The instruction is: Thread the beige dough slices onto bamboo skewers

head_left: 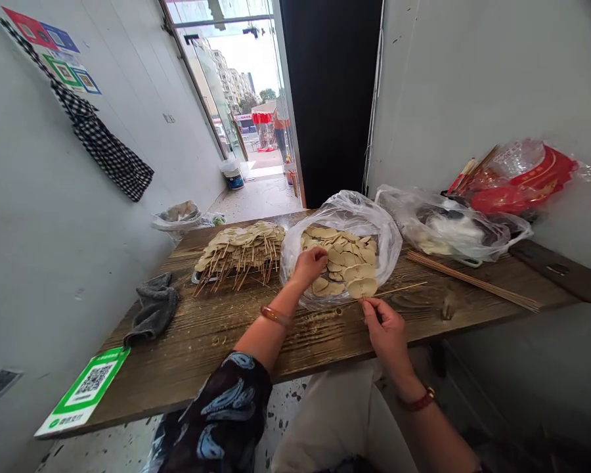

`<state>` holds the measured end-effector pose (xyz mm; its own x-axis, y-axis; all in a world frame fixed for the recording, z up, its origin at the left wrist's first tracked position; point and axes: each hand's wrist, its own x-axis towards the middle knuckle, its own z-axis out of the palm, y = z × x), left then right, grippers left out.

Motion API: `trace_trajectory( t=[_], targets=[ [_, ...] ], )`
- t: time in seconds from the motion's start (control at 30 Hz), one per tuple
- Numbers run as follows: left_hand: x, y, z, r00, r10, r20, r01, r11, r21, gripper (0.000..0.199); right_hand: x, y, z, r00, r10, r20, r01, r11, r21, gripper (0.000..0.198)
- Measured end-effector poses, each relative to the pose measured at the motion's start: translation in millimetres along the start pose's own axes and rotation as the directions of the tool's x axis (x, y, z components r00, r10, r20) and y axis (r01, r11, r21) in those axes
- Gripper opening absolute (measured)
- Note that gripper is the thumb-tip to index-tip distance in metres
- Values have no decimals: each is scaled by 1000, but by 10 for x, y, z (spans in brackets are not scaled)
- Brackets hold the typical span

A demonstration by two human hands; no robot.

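My right hand (386,330) pinches the lower end of a thin skewer that carries a few round pale slices (362,287). Over the left part of an open clear plastic bag (391,242) is my left hand (310,266), fingers bent together at the pile of loose pale slices (342,257). Whether a slice sits between those fingertips is hidden. Left of the bag, many filled skewers (243,248) are stacked on a tray, sticks pointing toward me. A single bare skewer (406,288) lies just beyond my right hand.
A bundle of bare skewers (473,281) lies on the wooden table (320,341) at right, beside a dark board (556,268). Behind it are another plastic bag (453,226) and red packaging (526,180). A grey cloth (155,307) and a green QR card (86,391) are at left.
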<state>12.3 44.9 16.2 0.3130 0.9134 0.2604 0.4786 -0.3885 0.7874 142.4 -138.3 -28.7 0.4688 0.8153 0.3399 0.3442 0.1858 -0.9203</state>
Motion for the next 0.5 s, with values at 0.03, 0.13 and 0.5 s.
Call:
trace_trajectory(
  t=[0.03, 0.13, 0.5],
  targets=[
    [18, -1, 37, 998, 52, 40, -57, 990, 126, 17, 2, 3, 1, 1000, -3, 0, 3, 1000, -2, 29],
    [38, 7, 127, 976, 128, 175, -185, 914, 361, 23, 9, 8, 1, 1000, -19, -2, 19, 1000, -9, 29],
    [29, -9, -60, 963, 94, 252, -206, 861, 464, 22, 8, -11, -21, 999, -39, 6, 39, 999, -10, 27]
  ],
)
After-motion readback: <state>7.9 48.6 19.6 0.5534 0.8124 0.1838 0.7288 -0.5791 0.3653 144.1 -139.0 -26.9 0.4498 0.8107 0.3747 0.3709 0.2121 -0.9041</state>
